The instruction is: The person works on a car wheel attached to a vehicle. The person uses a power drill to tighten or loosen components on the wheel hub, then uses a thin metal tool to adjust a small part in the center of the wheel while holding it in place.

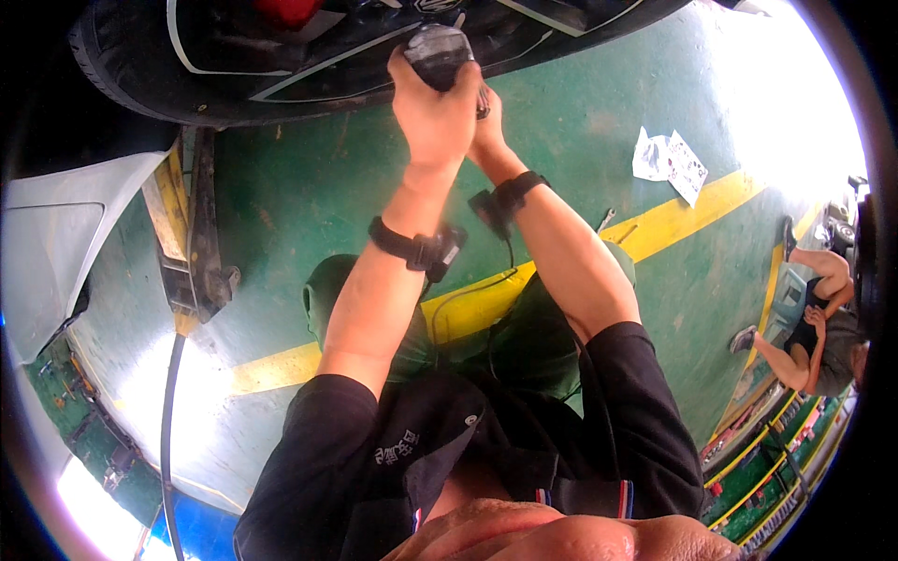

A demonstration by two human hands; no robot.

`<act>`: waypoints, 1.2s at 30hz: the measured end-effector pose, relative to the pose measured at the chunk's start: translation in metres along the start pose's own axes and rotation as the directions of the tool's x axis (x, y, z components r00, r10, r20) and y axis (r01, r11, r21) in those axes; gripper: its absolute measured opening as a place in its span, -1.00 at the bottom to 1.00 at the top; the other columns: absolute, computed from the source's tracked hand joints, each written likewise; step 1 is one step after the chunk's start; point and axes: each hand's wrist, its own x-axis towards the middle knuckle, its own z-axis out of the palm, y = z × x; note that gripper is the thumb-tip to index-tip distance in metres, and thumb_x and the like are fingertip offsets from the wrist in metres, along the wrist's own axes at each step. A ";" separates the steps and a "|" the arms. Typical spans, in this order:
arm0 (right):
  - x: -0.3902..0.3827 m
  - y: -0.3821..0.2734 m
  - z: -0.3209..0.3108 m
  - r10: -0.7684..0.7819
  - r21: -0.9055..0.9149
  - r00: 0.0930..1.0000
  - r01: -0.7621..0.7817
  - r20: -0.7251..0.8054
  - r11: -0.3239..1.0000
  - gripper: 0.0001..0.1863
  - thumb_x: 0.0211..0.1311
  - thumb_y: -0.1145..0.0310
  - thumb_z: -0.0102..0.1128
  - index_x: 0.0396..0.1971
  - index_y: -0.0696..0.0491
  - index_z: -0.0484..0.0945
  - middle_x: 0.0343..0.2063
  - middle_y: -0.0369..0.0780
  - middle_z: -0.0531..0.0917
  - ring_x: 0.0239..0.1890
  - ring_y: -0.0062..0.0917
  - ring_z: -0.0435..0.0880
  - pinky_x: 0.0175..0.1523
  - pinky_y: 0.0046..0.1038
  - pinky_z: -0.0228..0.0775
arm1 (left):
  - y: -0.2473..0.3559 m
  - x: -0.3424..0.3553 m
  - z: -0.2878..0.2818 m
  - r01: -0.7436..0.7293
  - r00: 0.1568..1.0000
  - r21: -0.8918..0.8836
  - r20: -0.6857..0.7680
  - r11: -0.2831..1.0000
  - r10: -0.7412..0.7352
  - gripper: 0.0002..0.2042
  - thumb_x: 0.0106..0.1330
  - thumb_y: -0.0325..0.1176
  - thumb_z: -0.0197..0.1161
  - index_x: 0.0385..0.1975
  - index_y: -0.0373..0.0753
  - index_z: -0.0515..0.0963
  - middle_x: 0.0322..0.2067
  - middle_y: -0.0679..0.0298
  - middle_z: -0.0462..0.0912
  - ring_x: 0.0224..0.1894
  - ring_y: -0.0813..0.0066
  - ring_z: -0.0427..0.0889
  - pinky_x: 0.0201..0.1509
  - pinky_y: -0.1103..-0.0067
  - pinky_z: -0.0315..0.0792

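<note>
Dark handheld tool sits by the wheel, fingers of the left hand wrapped around it; its long axis seems to run wheelward. Just beside, rightward, is the right hand, its fingers too hidden to tell their grip.

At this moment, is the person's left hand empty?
No, the left hand is wrapped around a dark handheld power tool.
</note>
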 end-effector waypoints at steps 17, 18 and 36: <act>-0.005 -0.038 -0.011 -0.033 -0.531 0.999 0.040 0.023 0.846 -0.43 0.13 0.31 0.38 0.19 -0.06 0.51 -0.08 -0.12 0.75 -0.05 -0.34 0.74 0.07 -0.36 0.52 | -0.014 0.042 -0.028 0.617 0.759 -0.525 0.595 0.586 -0.265 -0.56 0.08 -0.55 0.36 0.02 -0.27 0.51 -0.16 0.21 0.66 -0.11 0.30 0.66 0.04 0.38 0.59; -0.010 -0.042 -0.012 -0.017 -0.513 1.000 0.027 0.024 0.858 -0.44 0.11 0.32 0.39 0.17 -0.06 0.52 -0.10 -0.12 0.75 -0.06 -0.32 0.75 0.05 -0.35 0.53 | -0.014 0.041 -0.031 0.621 0.752 -0.517 0.605 0.589 -0.261 -0.55 0.08 -0.55 0.36 0.03 -0.26 0.51 -0.16 0.21 0.66 -0.11 0.30 0.66 0.04 0.38 0.59; -0.013 -0.067 0.020 -0.151 -0.244 0.985 0.167 0.086 0.955 -0.47 0.09 0.52 0.37 0.12 0.14 0.51 -0.08 -0.18 0.73 -0.03 -0.55 0.70 0.08 -0.49 0.51 | 0.024 0.023 -0.059 0.424 0.894 -0.594 0.393 0.683 -0.213 -0.61 0.17 -0.53 0.34 0.04 -0.33 0.50 -0.10 0.16 0.66 -0.08 0.26 0.67 0.11 0.36 0.56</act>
